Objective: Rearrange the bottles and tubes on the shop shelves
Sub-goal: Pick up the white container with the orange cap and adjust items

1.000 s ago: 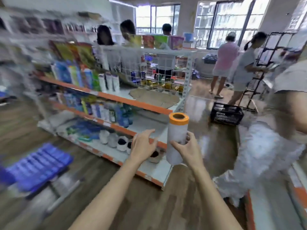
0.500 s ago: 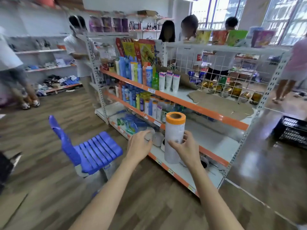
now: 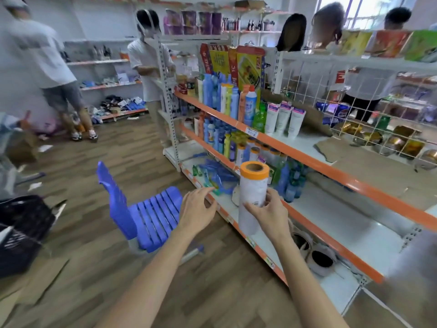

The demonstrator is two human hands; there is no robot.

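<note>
My right hand (image 3: 268, 215) grips a white roll with an orange top rim (image 3: 253, 188), held upright in front of the shelf unit. My left hand (image 3: 197, 210) hovers just left of it with relaxed fingers, holding nothing. The orange-edged shelf (image 3: 307, 159) carries blue, yellow and orange bottles (image 3: 233, 100) and three white tubes (image 3: 285, 118) on its upper level. More bottles (image 3: 227, 138) crowd the middle level. Blue packets (image 3: 217, 175) lie on the bottom level.
A blue plastic chair (image 3: 144, 214) stands on the wooden floor left of my arms. A black basket (image 3: 21, 230) sits at the far left. Two people (image 3: 47, 60) stand at the back left, others behind the wire shelf back. Round white items (image 3: 319, 259) lie on the bottom shelf.
My view has swung left along the shelf unit, bringing the chair and back aisle into sight. Both hands and the roll keep about the same pose before me.
</note>
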